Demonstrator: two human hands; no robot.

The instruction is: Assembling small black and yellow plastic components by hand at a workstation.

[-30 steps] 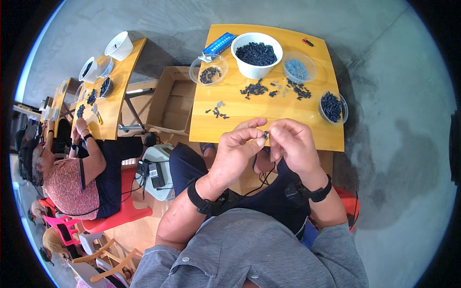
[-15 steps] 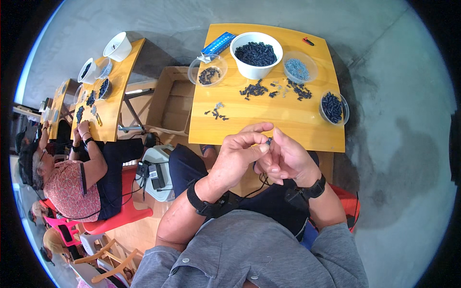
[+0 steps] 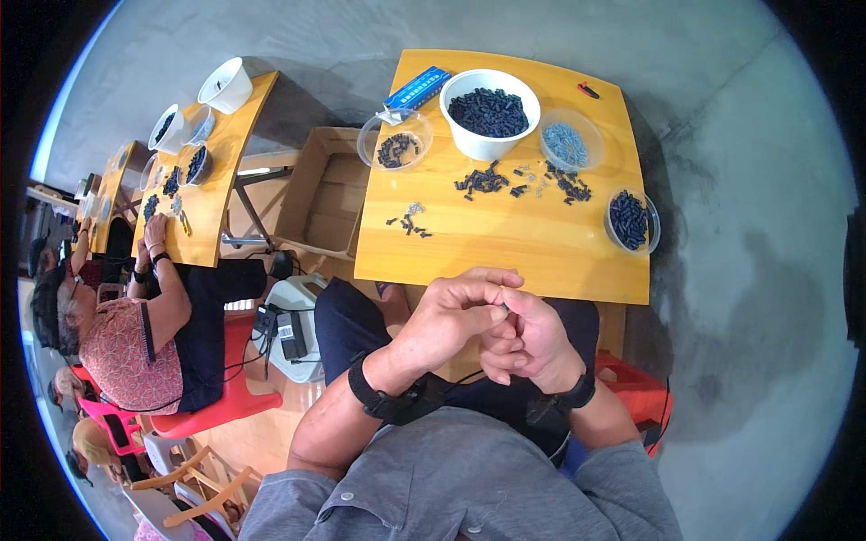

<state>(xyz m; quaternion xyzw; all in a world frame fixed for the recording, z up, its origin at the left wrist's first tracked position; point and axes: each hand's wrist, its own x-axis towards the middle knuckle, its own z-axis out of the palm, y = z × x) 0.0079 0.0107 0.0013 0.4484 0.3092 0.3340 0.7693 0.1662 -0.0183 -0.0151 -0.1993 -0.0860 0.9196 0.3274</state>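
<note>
Close together before the table's near edge, my left hand [image 3: 451, 316] and my right hand [image 3: 534, 347] meet at the fingertips. The left thumb and index finger pinch a small dark piece [image 3: 505, 307], mostly covered by fingers. The right thumb presses at the same spot, its other fingers curled; whether it grips the piece too is hidden. On the yellow table [image 3: 505, 252] beyond lie small black cylindrical parts [image 3: 485, 180], more black pieces [image 3: 570, 185], and a little group of grey and black bits [image 3: 413, 221].
A white tub [image 3: 460, 135] of black parts stands at the back, beside a blue box [image 3: 419, 90]. Clear bowls hold grey pieces [image 3: 565, 144], black parts [image 3: 629, 221] and a few black bits [image 3: 397, 151]. An open carton [image 3: 320, 194] stands left. A co-worker [image 3: 126, 352] sits further left.
The right thumb and fingers have closed in on the left fingertips, covering more of the dark piece. Both hands sit slightly lower. The view has shifted a little.
</note>
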